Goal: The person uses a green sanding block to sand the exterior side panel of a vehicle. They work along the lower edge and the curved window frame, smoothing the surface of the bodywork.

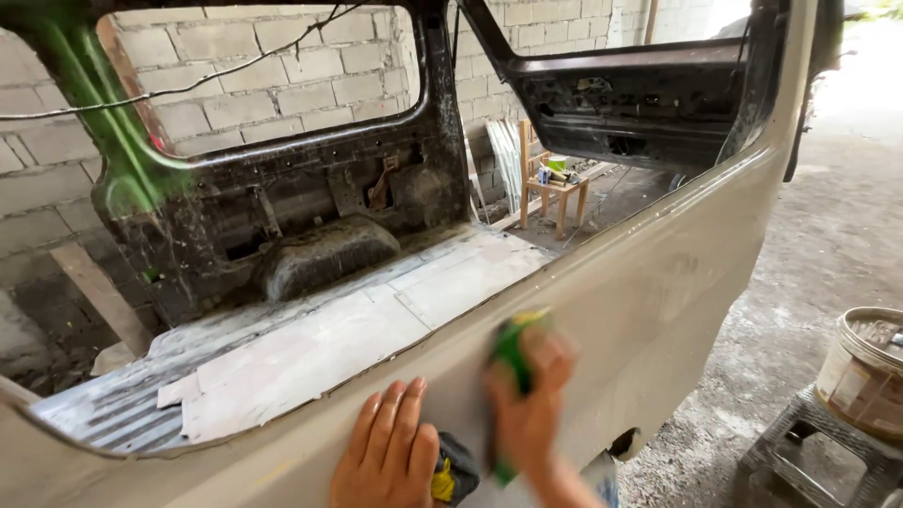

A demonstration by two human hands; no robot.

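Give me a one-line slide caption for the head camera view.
Left hand flat on a stripped van's cream side panel; blurred right hand presses a green pad against it.

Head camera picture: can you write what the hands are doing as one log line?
left hand: flat on cream van panel | right hand: holding green sanding pad against panel, blurred | paint bucket: on stool, right

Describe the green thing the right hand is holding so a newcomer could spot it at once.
Start at the pale vehicle body panel that fills the middle of the view. The right hand presses a green pad or block against its outer face, beside the flat left hand. It is blurred, and the only bright green thing on the panel.
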